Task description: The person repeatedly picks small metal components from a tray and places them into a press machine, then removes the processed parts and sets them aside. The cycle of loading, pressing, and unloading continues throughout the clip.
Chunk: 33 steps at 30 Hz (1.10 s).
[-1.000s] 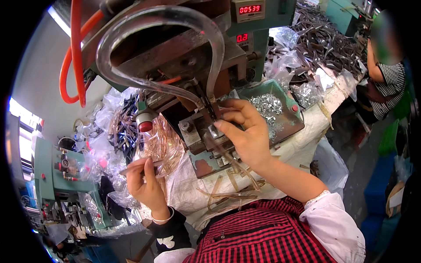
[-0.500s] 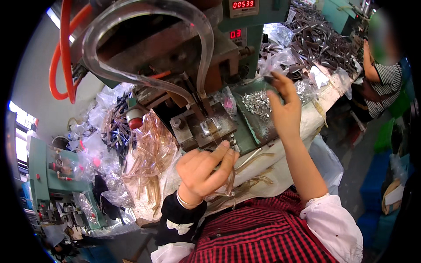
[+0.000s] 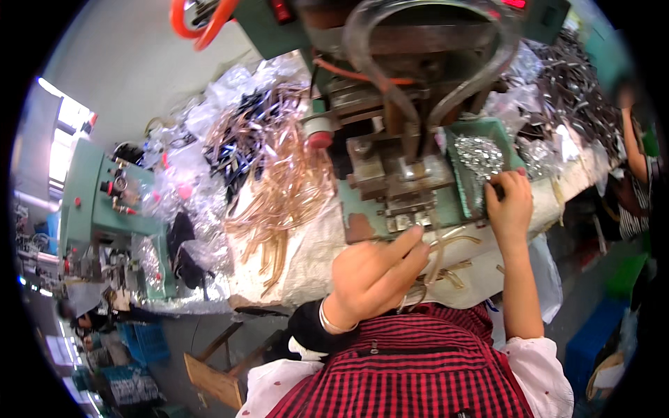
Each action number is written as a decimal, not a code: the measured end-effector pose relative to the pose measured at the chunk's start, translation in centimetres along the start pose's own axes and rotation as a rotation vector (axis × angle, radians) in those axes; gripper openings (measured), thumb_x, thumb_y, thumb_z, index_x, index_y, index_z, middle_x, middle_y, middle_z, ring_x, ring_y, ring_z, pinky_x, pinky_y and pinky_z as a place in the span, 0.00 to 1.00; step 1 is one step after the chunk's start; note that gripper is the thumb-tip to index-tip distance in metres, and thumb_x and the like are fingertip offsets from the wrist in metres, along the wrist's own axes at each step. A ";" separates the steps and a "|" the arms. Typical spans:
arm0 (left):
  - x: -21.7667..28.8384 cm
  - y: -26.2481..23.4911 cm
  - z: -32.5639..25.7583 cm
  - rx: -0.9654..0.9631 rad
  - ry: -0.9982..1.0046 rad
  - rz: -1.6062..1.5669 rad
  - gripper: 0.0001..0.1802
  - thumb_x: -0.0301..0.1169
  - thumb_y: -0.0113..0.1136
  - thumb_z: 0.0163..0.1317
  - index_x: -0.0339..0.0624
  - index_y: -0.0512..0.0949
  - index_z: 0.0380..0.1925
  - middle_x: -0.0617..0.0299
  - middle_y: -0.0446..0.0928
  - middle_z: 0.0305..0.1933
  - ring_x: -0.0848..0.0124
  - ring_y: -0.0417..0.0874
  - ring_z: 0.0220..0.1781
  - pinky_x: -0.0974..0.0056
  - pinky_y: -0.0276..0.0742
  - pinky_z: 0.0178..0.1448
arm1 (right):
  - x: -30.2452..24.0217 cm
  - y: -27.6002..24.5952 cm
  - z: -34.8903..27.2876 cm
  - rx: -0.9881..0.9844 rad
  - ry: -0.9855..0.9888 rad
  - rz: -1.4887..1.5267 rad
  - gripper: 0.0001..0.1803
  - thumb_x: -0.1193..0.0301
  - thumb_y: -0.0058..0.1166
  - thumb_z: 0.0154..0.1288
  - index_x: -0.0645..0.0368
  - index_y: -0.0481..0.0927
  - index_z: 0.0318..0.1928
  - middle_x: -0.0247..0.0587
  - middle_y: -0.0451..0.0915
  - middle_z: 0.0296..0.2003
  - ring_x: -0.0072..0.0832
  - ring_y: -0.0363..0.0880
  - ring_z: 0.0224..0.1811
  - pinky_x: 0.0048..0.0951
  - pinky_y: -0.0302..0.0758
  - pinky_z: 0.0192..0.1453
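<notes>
My left hand [image 3: 380,272] is closed in front of the press die [image 3: 417,168], thumb and forefinger pinching a translucent amber strip [image 3: 435,259] that trails down beside the fingers. To the right, my right hand [image 3: 512,209] dips its bent fingers into the near right part of a green tray [image 3: 458,187]. A heap of small shiny metal pieces [image 3: 478,152] lies in that tray. The right fingertips are pressed together; whatever they hold is too small to make out. More cut strips [image 3: 460,239] lie on the pale cloth between the hands.
Left of the press, amber strips [image 3: 293,184] are heaped near a red push button [image 3: 320,138], with plastic bags [image 3: 209,122] behind. Dark strips [image 3: 578,94] cover the far right. Another green machine [image 3: 104,209] stands left; a person [image 3: 635,188] is at the right edge.
My right hand has come down from above the tray into it. My left hand has drawn back slightly from the die with the strip. The view has swung left.
</notes>
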State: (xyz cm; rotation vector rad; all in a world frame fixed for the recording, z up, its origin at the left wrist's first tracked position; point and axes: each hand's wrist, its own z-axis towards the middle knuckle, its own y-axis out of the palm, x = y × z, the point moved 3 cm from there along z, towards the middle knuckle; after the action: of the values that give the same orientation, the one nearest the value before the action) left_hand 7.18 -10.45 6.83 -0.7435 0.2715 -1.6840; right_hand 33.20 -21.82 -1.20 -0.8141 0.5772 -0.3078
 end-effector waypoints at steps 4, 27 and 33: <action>-2.7 -5.8 -2.8 0.168 -0.250 0.359 0.13 0.18 0.73 0.51 0.41 0.87 0.38 0.58 0.87 0.42 0.64 0.82 0.33 0.63 0.75 0.37 | 0.5 0.5 -0.7 -0.005 0.187 0.167 0.05 0.76 0.64 0.59 0.60 0.81 0.35 0.41 0.83 0.35 0.40 0.81 0.43 0.40 0.77 0.49; -14.0 -5.7 -6.1 -0.406 -0.353 0.643 0.10 0.21 0.63 0.52 0.46 0.86 0.34 0.55 0.80 0.48 0.53 0.78 0.51 0.52 0.73 0.54 | -10.3 -2.0 4.2 0.050 0.064 0.923 0.15 0.81 0.65 0.62 0.65 0.84 0.50 0.39 0.85 0.42 0.25 0.83 0.45 0.27 0.78 0.53; -17.1 -4.0 -8.3 -0.254 -0.257 0.684 0.16 0.25 0.68 0.50 0.52 0.88 0.40 0.56 0.79 0.58 0.51 0.77 0.55 0.51 0.72 0.60 | -12.8 0.5 3.6 0.029 0.331 1.278 0.21 0.81 0.62 0.65 0.68 0.76 0.58 0.37 0.83 0.44 0.20 0.81 0.47 0.23 0.75 0.56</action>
State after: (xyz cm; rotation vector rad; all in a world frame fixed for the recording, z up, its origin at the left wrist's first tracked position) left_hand 0.36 4.98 -2.85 -0.9163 0.4992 -0.9069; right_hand 25.04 -13.36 5.02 -0.2401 1.2740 0.7361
